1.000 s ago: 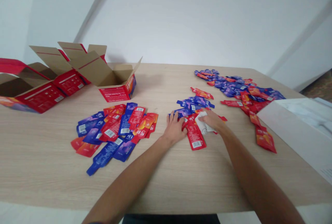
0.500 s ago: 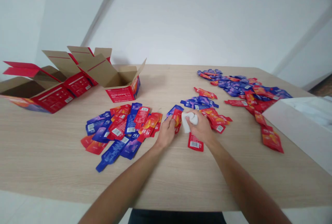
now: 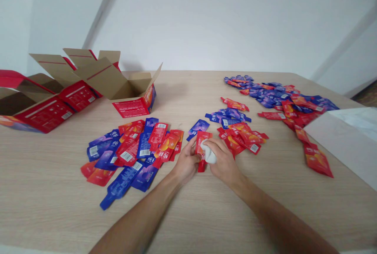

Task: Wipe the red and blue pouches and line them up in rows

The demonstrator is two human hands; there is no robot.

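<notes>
My left hand [image 3: 187, 161] is closed on the edge of a red pouch [image 3: 202, 137], which stands tilted in front of me with its narrow end down. A crumpled white cloth [image 3: 209, 154] is gripped in my right hand [image 3: 223, 159] and pressed against the front of that pouch. Just beyond the left hand lies a blue pouch [image 3: 198, 127]. Left of it is a loose, overlapping pile of red and blue pouches [image 3: 160, 134]. To the right, close to my right hand, several red pouches [image 3: 244, 134] overlap, with blue pouches [image 3: 228, 116] behind them.
Open red cardboard boxes [image 3: 134, 108] with raised flaps stand at the back left. A long heap of red and blue pouches [image 3: 271, 94] runs along the right side. A white box or panel [image 3: 344, 144] borders the table [image 3: 188, 214] at right. A white wall is behind.
The right hand has brought the cloth onto the front of the red pouch. The red pouch with a barcode below my right hand no longer lies there. The view has shifted slightly.
</notes>
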